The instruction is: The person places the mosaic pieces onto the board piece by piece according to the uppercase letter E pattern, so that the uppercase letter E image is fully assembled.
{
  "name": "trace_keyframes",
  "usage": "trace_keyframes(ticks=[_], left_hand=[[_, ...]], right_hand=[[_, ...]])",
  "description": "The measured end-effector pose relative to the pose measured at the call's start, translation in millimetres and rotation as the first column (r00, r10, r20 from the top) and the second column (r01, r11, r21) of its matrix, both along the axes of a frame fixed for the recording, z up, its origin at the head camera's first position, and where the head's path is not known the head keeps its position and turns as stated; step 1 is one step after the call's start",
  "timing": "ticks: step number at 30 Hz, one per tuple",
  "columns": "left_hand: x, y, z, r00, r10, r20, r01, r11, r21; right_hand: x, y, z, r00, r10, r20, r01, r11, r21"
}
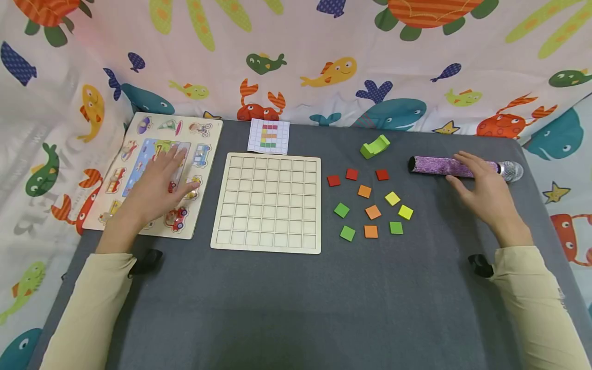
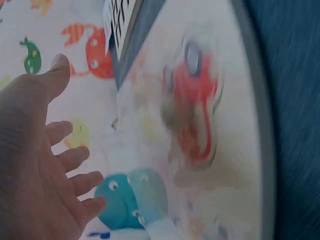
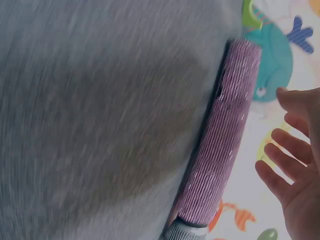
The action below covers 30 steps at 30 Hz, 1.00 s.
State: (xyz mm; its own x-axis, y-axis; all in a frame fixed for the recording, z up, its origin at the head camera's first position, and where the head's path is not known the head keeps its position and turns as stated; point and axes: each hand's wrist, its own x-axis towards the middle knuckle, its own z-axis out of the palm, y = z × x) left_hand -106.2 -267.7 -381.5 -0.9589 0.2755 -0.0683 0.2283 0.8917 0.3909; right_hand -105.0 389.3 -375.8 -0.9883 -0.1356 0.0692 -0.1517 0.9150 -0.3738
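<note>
My left hand (image 1: 154,185) is over a wooden picture puzzle board (image 1: 182,231), its fingers spread and holding nothing. Part of the board's middle picture is hidden beneath it. In the left wrist view that hand (image 2: 50,170) has its fingers extended, and a red vehicle piece (image 2: 192,95) shows blurred on the board. At the right, my right hand (image 1: 487,195) hovers by a glittery purple microphone (image 1: 437,165) with a silver head. The right wrist view shows a gap between this hand (image 3: 300,160) and the microphone's handle (image 3: 220,135); nothing is in its grasp.
Between the hands lies a wooden grid board (image 1: 265,203), with a colored pattern card (image 1: 269,136) behind it. Loose square tiles in red (image 1: 351,174), orange (image 1: 372,211), yellow (image 1: 405,211) and green (image 1: 347,233) are scattered right of it. A green curved block (image 1: 374,147) sits farther back.
</note>
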Motion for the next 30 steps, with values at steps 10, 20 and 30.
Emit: trace_keyframes(ticks=[10,20,30], left_hand=[[19.0,30.1,-15.4,0.997,-0.074,0.010,0.074,0.997,-0.018],[34.6,48.4,-22.2,0.991,-0.130,0.014,0.131,0.991,-0.017],[44.6,63.0,-28.3,0.977,-0.207,0.044,0.207,0.978,0.000]], right_hand=[[2.0,-40,3.2,0.994,0.112,-0.014,-0.113,0.993,-0.038],[-8.0,-83,-11.4,0.979,0.205,-0.003,-0.205,0.976,-0.069],[-20.3,-134,-21.2,0.947,0.320,0.013,-0.316,0.940,-0.126]])
